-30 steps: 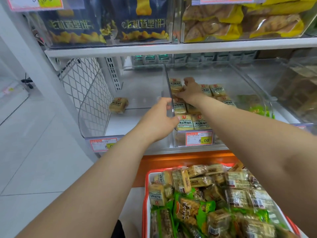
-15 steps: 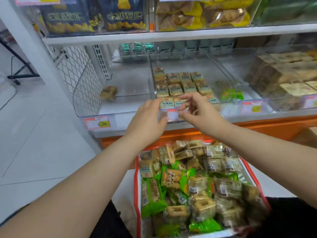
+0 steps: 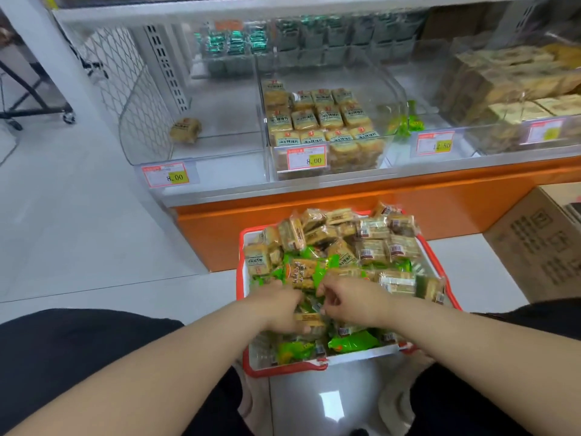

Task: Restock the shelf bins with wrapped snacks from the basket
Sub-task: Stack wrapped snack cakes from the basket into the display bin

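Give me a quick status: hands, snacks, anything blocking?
Both hands, left and right, down in basket, fingers among wrapped snacks. Middle bin part filled. Nothing blocking.

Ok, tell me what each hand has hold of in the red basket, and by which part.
Both the left hand and right hand are curled among the tan wrapped snacks; which packet each grips, and where, cannot be told.
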The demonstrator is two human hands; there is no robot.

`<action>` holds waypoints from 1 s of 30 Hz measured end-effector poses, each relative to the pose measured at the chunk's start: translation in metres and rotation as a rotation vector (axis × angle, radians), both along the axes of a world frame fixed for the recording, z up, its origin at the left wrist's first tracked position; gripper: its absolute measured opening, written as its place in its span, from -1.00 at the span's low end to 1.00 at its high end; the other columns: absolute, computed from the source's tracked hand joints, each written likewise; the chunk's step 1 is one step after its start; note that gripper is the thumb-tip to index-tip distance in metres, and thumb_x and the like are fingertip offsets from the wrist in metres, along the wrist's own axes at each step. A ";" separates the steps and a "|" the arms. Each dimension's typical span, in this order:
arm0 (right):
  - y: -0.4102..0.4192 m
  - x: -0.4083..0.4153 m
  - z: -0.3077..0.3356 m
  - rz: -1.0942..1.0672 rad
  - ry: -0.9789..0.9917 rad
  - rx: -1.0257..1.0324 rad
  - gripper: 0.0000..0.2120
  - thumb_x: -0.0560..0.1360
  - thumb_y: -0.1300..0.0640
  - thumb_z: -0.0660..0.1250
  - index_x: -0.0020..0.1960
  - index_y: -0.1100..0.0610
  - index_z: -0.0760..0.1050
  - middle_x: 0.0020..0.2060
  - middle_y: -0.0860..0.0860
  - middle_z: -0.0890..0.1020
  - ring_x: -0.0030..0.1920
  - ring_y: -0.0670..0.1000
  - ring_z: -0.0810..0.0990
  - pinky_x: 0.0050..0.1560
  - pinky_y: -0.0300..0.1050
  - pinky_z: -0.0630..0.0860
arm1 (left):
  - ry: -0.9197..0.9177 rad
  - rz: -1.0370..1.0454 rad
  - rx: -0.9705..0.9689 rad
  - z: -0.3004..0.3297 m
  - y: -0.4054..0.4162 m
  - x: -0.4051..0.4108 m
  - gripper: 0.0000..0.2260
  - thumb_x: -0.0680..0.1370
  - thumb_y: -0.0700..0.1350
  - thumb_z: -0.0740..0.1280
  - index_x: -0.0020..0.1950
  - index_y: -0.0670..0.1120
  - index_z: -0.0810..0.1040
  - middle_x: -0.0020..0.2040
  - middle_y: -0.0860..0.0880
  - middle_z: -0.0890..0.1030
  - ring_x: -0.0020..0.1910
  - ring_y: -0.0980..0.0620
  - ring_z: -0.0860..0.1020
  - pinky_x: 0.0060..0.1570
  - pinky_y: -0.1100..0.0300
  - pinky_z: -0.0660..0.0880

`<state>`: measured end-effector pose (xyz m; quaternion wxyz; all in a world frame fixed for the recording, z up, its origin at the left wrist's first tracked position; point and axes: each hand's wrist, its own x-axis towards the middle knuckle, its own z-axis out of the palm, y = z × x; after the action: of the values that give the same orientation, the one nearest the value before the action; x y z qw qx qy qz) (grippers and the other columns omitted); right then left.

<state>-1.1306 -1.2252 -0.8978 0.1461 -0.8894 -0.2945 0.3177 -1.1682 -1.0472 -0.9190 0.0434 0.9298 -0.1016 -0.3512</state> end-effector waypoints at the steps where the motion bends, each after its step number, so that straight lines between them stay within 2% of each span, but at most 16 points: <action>1: 0.001 -0.002 -0.001 0.010 0.008 -0.007 -0.69 0.55 0.04 0.32 0.27 0.07 0.41 0.05 0.00 0.63 0.04 0.03 0.58 -0.04 -0.12 0.47 | -0.012 -0.016 0.043 -0.007 -0.004 -0.005 -0.46 0.49 0.28 0.32 0.34 -0.02 0.44 0.23 -0.08 0.46 0.25 -0.11 0.38 0.13 0.00 0.43; 5: 0.001 -0.003 0.001 0.047 0.012 -0.018 -0.68 0.58 0.01 0.28 0.30 0.05 0.40 0.08 0.00 0.62 0.05 0.03 0.57 -0.06 -0.14 0.44 | -0.098 -0.042 0.089 -0.020 -0.009 -0.013 -0.53 0.51 0.21 0.34 0.33 0.00 0.48 0.22 -0.07 0.41 0.25 -0.11 0.33 0.12 0.00 0.37; 8: -0.003 0.004 0.006 0.015 0.012 -0.022 -0.73 0.59 0.03 0.27 0.27 0.06 0.42 0.07 0.00 0.60 0.05 0.04 0.56 -0.01 -0.12 0.47 | -0.122 -0.012 0.021 -0.010 -0.007 -0.009 -0.64 0.51 0.11 0.38 0.27 0.02 0.52 0.17 -0.04 0.45 0.19 -0.07 0.39 0.05 0.06 0.38; 10: -0.008 0.011 0.008 -0.037 0.000 -0.017 -0.82 0.61 0.08 0.22 0.19 0.05 0.45 0.06 0.01 0.61 0.02 0.03 0.56 0.00 -0.10 0.49 | -0.104 0.020 -0.052 0.004 -0.003 -0.005 -0.70 0.49 0.07 0.40 0.18 0.02 0.52 0.11 -0.01 0.49 0.09 -0.05 0.47 -0.02 0.07 0.46; 13: -0.015 0.019 0.014 -0.135 0.012 0.040 -0.88 0.64 0.14 0.13 0.07 0.08 0.43 -0.04 0.03 0.61 -0.14 -0.01 0.57 -0.15 -0.10 0.51 | -0.112 0.027 -0.172 0.026 0.002 -0.001 -0.77 0.48 -0.06 0.42 0.11 0.02 0.49 0.07 0.02 0.51 0.02 0.00 0.50 -0.01 0.06 0.51; 15: -0.016 0.024 0.019 -0.193 0.074 0.087 -0.86 0.66 0.08 0.10 0.08 0.10 0.40 -0.06 0.03 0.60 -0.21 -0.05 0.52 -0.25 -0.15 0.45 | -0.161 0.058 -0.291 0.043 0.003 0.001 -0.78 0.50 -0.15 0.40 0.09 0.04 0.48 0.07 0.07 0.47 -0.02 0.06 0.50 -0.04 0.18 0.51; 17: -0.017 0.027 0.022 -0.282 0.251 0.162 -0.80 0.67 0.00 0.10 0.11 0.11 0.40 -0.02 0.03 0.62 -0.17 -0.04 0.56 -0.18 -0.11 0.49 | -0.216 0.110 -0.417 0.058 0.004 0.005 -0.76 0.51 -0.23 0.36 0.10 0.05 0.48 0.10 0.10 0.41 -0.07 0.14 0.50 -0.16 0.37 0.46; 18: -0.017 0.028 0.024 -0.336 0.400 0.220 -0.78 0.66 -0.02 0.11 0.11 0.11 0.41 -0.02 0.05 0.63 -0.16 -0.03 0.57 -0.13 -0.07 0.52 | -0.239 0.139 -0.472 0.064 0.005 0.007 -0.73 0.51 -0.26 0.35 0.11 0.06 0.48 0.13 0.11 0.39 -0.05 0.15 0.49 -0.17 0.41 0.44; 19: -0.016 0.029 0.025 -0.390 0.565 0.286 -0.79 0.66 -0.01 0.13 0.11 0.11 0.42 -0.04 0.08 0.64 -0.16 -0.02 0.59 -0.09 -0.04 0.55 | -0.256 0.170 -0.519 0.068 0.005 0.010 -0.67 0.51 -0.30 0.34 0.11 0.12 0.48 0.15 0.13 0.37 0.00 0.14 0.49 -0.10 0.35 0.47; 20: -0.016 0.030 0.027 -0.438 0.717 0.351 -0.82 0.65 0.03 0.15 0.11 0.12 0.43 -0.06 0.09 0.66 -0.17 -0.02 0.62 -0.09 -0.07 0.57 | -0.272 0.201 -0.568 0.071 0.006 0.011 -0.60 0.50 -0.33 0.32 0.07 0.19 0.47 0.15 0.16 0.36 0.05 0.10 0.48 0.00 0.21 0.51; 22: -0.016 0.031 0.034 -0.505 0.885 0.474 -0.88 0.63 0.10 0.19 0.08 0.12 0.45 -0.12 0.10 0.68 -0.19 -0.02 0.65 -0.12 -0.17 0.58 | -0.312 0.253 -0.633 0.074 0.005 0.012 -0.47 0.48 -0.39 0.27 -0.03 0.32 0.40 0.15 0.18 0.33 0.08 0.04 0.48 0.05 -0.05 0.51; 24: -0.016 0.033 0.038 -0.552 0.866 0.570 -0.91 0.61 0.14 0.23 0.05 0.13 0.48 -0.18 0.08 0.67 -0.24 -0.03 0.64 -0.19 -0.22 0.58 | -0.363 0.302 -0.638 0.078 0.003 0.013 -0.45 0.50 -0.40 0.20 0.00 0.33 0.36 0.23 0.13 0.31 0.09 0.03 0.47 0.02 -0.05 0.53; 27: -0.017 0.037 0.040 -0.585 0.720 0.627 -0.86 0.57 0.15 0.31 0.10 0.17 0.45 -0.14 0.12 0.64 -0.30 -0.03 0.59 -0.27 -0.22 0.54 | -0.377 0.492 -0.708 0.090 0.004 0.021 -0.66 0.63 -0.28 0.14 0.30 0.08 0.38 0.29 0.04 0.36 -0.03 0.02 0.53 -0.24 0.27 0.53; 28: -0.016 0.037 0.042 -0.581 0.661 0.638 -0.84 0.57 0.15 0.32 0.11 0.17 0.44 -0.12 0.12 0.63 -0.28 -0.02 0.57 -0.27 -0.21 0.53 | -0.329 0.588 -0.749 0.096 0.005 0.025 -0.74 0.66 -0.18 0.15 0.35 0.00 0.37 0.26 0.01 0.43 -0.08 0.02 0.54 -0.26 0.27 0.51; 30: -0.012 0.037 0.047 -0.579 0.547 0.679 -0.82 0.55 0.13 0.35 0.11 0.15 0.44 -0.15 0.08 0.61 -0.23 0.01 0.55 -0.23 -0.17 0.53 | -0.122 0.762 -0.845 0.105 0.009 0.031 -0.75 0.66 -0.02 0.21 0.32 -0.06 0.38 0.13 -0.05 0.57 -0.13 0.04 0.58 -0.18 0.18 0.54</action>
<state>-1.0941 -1.2374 -0.8507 0.5797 -0.7214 -0.0742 0.3715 -1.1373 -1.0384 -0.8139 0.5291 0.8211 0.1070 -0.1853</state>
